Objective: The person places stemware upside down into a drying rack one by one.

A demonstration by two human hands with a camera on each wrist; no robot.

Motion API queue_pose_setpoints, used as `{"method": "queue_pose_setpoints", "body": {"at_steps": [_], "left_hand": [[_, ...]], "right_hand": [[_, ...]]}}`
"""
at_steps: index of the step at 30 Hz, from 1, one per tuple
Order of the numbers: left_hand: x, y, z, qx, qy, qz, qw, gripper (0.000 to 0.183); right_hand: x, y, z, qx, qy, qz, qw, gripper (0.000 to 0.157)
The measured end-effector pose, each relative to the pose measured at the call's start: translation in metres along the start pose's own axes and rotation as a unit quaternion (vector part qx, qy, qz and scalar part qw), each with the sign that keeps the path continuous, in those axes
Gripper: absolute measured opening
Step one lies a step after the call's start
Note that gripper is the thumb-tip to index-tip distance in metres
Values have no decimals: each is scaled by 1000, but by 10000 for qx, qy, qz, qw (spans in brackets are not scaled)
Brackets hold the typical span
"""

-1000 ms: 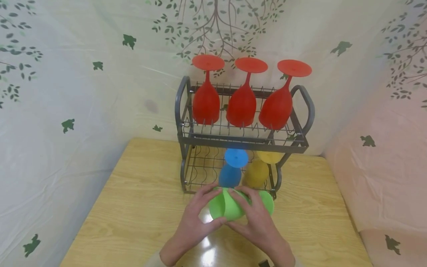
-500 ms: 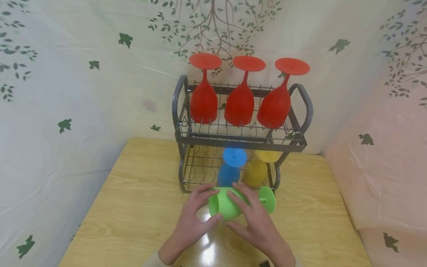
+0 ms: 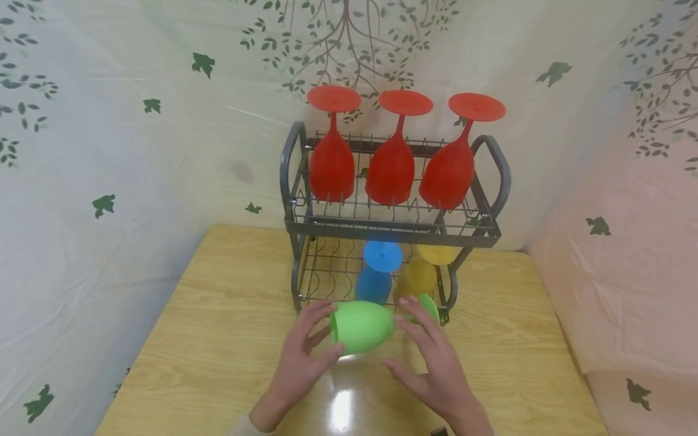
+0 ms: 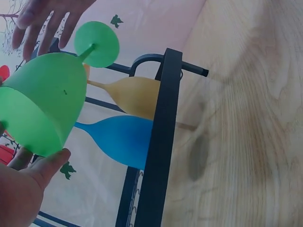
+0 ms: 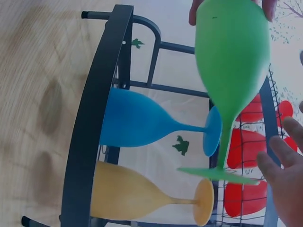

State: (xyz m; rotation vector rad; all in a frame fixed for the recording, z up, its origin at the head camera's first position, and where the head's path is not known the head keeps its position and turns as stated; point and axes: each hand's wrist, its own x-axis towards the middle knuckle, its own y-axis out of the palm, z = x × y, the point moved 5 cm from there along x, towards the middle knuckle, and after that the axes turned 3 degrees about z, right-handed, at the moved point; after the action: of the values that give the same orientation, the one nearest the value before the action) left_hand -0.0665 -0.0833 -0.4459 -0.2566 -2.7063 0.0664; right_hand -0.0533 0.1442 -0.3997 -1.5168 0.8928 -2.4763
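Note:
A green plastic wine goblet (image 3: pixel 362 327) lies sideways in the air in front of the rack, its rim to the left and its foot to the right. My left hand (image 3: pixel 299 358) holds it at the rim, thumb below and fingers above. Around the stem side, my right hand (image 3: pixel 438 369) is spread, its fingers off the bowl; the right wrist view shows a gap between those fingers (image 5: pixel 270 165) and the goblet. Upside down on the lower tier stand a blue goblet (image 3: pixel 374 284) and a yellow goblet (image 3: pixel 418 278).
A dark two-tier wire dish rack (image 3: pixel 392 233) stands at the back of the wooden table (image 3: pixel 218 339). Three red goblets (image 3: pixel 389 172) sit upside down on its upper tier, the rightmost tilted. A leaf-patterned cloth (image 3: pixel 136 151) hangs behind and at the sides.
My right hand has let go of the green goblet's bowl and drawn off to the right. The goblet has turned and shifted slightly left in my left hand.

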Motion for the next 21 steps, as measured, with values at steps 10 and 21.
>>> {"method": "queue_pose_setpoints", "body": {"at_steps": [10,21], "left_hand": [[-3,-7,0,-535,199,-180,9982,60],[-6,-11,1,-1225,84,-382,9917,58]], "right_hand": [[-4,-12,-2,34,151,-1151,9932,61],[-29,-6,-21,1605,2061,-1330,9561,78]]}}
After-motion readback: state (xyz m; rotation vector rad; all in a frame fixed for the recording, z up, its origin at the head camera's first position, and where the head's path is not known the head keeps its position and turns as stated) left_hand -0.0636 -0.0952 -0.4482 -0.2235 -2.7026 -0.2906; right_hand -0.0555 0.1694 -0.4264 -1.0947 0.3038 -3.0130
